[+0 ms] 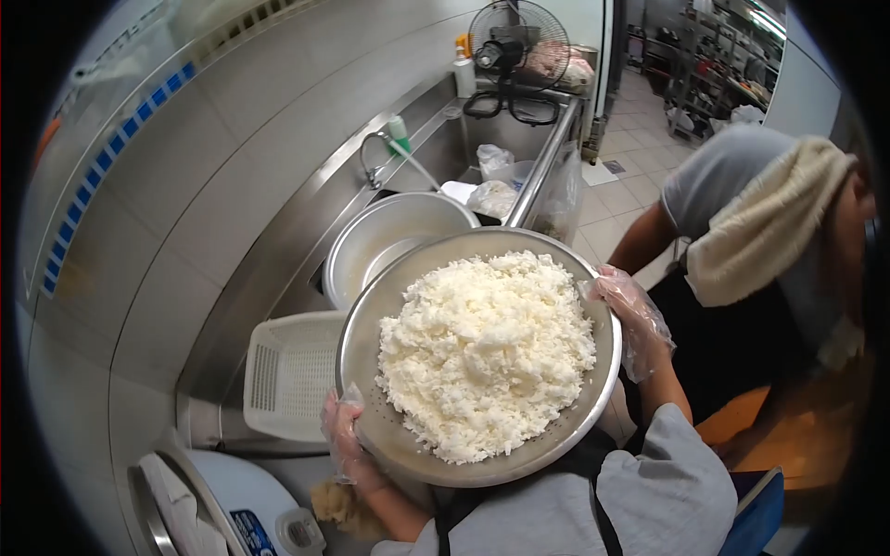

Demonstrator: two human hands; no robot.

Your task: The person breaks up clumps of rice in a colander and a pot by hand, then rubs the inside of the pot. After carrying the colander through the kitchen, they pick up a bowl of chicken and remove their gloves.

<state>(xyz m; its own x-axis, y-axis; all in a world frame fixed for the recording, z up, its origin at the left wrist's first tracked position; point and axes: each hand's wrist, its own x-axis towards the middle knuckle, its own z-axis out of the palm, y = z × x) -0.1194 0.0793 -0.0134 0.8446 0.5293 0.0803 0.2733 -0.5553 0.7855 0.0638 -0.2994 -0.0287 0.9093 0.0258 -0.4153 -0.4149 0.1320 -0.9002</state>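
The bowl (363, 361) is held by both hands in front of the body, close to the grey shirt (519, 514), with its far side overlapping the pot (352, 255) and the basket (262, 380) in view. Whether any weight is taken from below cannot be told, as the underside is hidden.

The rim is gripped at two nearly opposite places: at the lower left by the left hand (345, 435), at the upper right by the right hand (633, 310). Both hands are closed on the metal, though the fingers beneath are mostly out of sight. Clear gloves (654, 338) are worn, loose and wrinkled.

A wide mound of rice (487, 357) is carried in the bowl, heaped highest near the middle. The load is judged to be heavy, and the bowl stiff enough not to bend under it. The rice is likely soft, moist and clumping, easily crushed, with loose grains apt to be shed if the bowl is tipped. Smooth metal under thin plastic may prove slippery, so the rim is best held at opposite sides, with fingers curled well underneath and the bowl kept level.
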